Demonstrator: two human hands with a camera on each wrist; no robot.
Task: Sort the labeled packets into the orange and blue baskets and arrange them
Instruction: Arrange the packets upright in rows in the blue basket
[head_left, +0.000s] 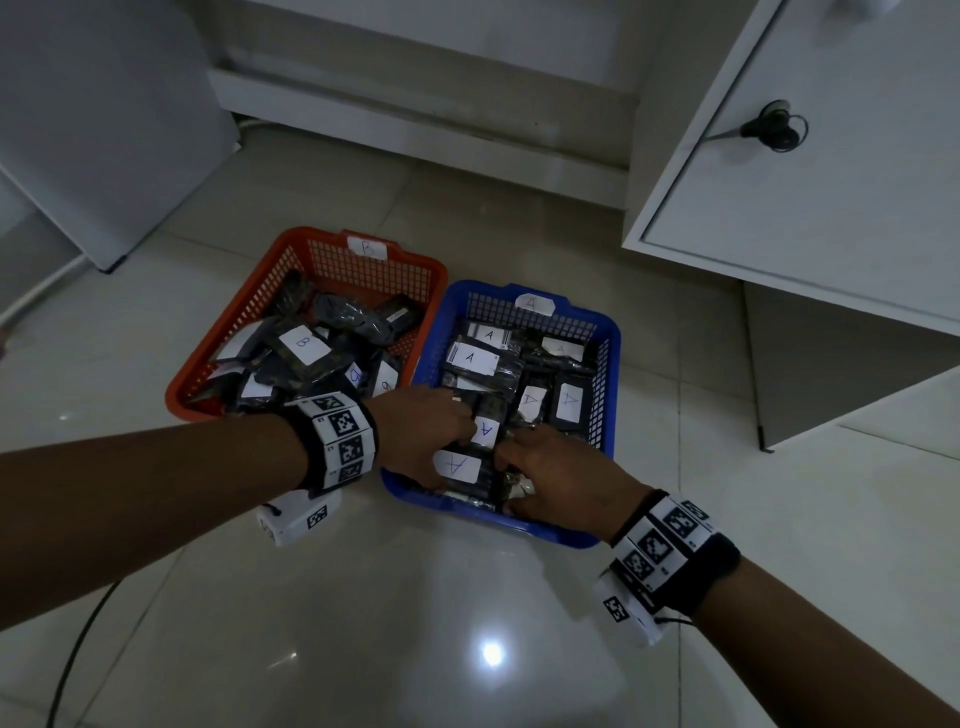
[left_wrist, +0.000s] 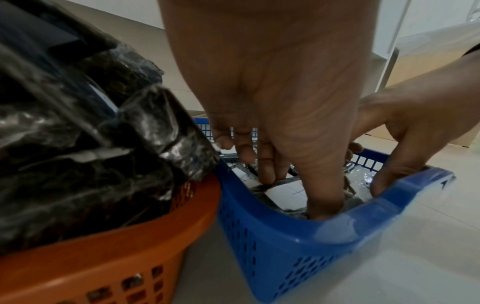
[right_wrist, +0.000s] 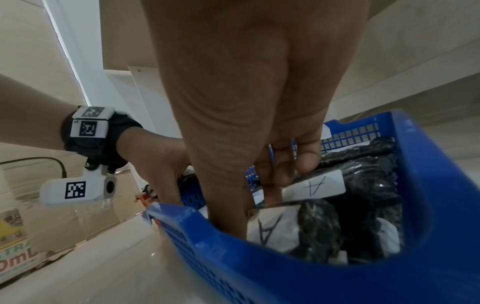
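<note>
Presently, A-labelled packets (head_left: 457, 465), judged light, soft and slippery in crinkly wrap, are being pinched at their edges by left hand (head_left: 421, 431) and right hand (head_left: 550, 478) inside the blue basket (head_left: 610, 374).

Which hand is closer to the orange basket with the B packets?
Left. The left hand reaches into the blue basket at the side next to the orange basket. The right hand is in the blue basket too, farther from the orange one.
</note>
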